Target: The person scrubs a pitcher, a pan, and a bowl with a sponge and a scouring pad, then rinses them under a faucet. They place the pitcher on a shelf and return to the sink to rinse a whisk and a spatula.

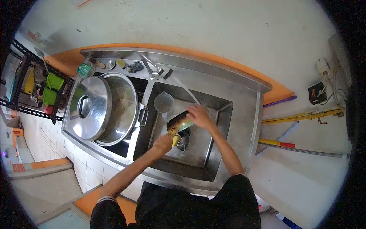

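A small pan (180, 123), greenish with dark, browned scorching, is tilted over the sink (194, 156). My left hand (163, 144) is closed around its handle end. At the pan's far right edge, my right hand (199, 115) is closed, fingers curled over it. A stream of water (186, 91) runs from the tap (154, 73) down beside my right hand. Below the pan, a yellow piece (175, 140) shows close to my left hand, next to some metal utensils (183, 143) on the sink bottom. A translucent plastic jug (164, 102) stands behind the pan.
Left of the sink sits a large steel pot (126, 108) with its lid (90, 108) leaning across it. A dark scourer (134, 67), a yellow sponge (121, 63) and a green-filled tub (84, 69) line the back ledge. A black rack (38, 84) stands far left; yellow pipes (305, 116) run along the right wall.
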The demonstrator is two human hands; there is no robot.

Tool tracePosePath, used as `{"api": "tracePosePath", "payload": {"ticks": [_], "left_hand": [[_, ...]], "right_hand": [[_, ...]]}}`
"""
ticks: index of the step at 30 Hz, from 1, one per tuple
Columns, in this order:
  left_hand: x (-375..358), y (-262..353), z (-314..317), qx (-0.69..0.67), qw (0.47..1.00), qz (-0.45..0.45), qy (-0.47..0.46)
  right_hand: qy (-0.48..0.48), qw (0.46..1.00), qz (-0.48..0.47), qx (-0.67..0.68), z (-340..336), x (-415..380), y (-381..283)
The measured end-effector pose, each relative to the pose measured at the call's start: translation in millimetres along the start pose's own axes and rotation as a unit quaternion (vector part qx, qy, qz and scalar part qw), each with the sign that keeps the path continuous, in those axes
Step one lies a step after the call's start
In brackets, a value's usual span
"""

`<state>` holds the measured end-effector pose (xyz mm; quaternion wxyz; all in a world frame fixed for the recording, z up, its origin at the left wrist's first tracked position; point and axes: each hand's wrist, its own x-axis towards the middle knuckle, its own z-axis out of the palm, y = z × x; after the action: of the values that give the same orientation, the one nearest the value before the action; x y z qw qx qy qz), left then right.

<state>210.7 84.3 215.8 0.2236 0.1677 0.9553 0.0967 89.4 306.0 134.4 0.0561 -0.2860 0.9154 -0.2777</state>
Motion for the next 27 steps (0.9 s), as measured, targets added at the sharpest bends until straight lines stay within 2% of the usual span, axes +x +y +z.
{"api": "tracePosePath", "payload": {"ticks": [1, 4, 7, 9, 11, 12, 14, 17, 18, 20, 23, 26, 27], "left_hand": [[4.9, 0.0, 2.0, 0.015, 1.0, 0.015, 0.014], [18.7, 13.7, -24.6, -0.01, 1.0, 0.011, -0.006], [31.7, 31.1, -44.9, -0.01, 0.998, -0.015, -0.054], [41.2, 36.6, -41.8, 0.037, 0.998, 0.035, -0.046], [46.7, 44.6, -43.5, 0.055, 0.996, 0.053, -0.046], [45.7, 49.0, -36.8, 0.116, 0.99, 0.072, -0.022], [43.3, 60.2, -20.3, 0.235, 0.966, 0.106, 0.026], [58.9, 76.5, -19.2, 0.269, 0.959, 0.043, -0.081], [58.9, 77.4, -14.6, 0.303, 0.951, 0.067, -0.01], [58.8, 78.3, -7.6, 0.365, 0.914, 0.117, 0.131], [57.6, 100.5, -40.7, 0.42, 0.896, 0.118, 0.08], [75.5, 104.3, -30.3, 0.419, 0.902, 0.095, 0.052], [83.2, 102.1, -25.3, 0.419, 0.899, 0.092, 0.09]], "right_hand": [[-0.005, 0.998, -0.066, 0.015, -35.2, -2.7, -49.8], [0.027, 0.992, -0.119, -0.037, -32.5, -2.6, -39.1], [0.146, 0.987, 0.071, -0.011, -11.8, -1.3, 11.5], [0.15, 0.963, 0.206, 0.087, -12.0, -8.1, 31.0], [0.115, 0.962, 0.245, 0.041, 17.7, -20.9, 65.3], [0.097, 0.96, 0.261, 0.018, 15.9, -23.0, 63.0], [0.099, 0.96, 0.253, 0.066, 12.8, -38.9, 56.9], [0.084, 0.948, 0.243, 0.185, 9.3, -54.1, 40.1], [0.078, 0.939, 0.241, 0.231, 9.1, -57.7, 36.6], [0.101, 0.946, 0.202, 0.232, 1.7, -57.4, 18.9], [0.123, 0.945, 0.164, 0.255, -5.5, -56.5, 8.5], [0.151, 0.953, 0.125, 0.23, -20.4, -52.6, 5.9], [0.165, 0.956, 0.115, 0.212, -13.6, -49.9, 15.2]]}}
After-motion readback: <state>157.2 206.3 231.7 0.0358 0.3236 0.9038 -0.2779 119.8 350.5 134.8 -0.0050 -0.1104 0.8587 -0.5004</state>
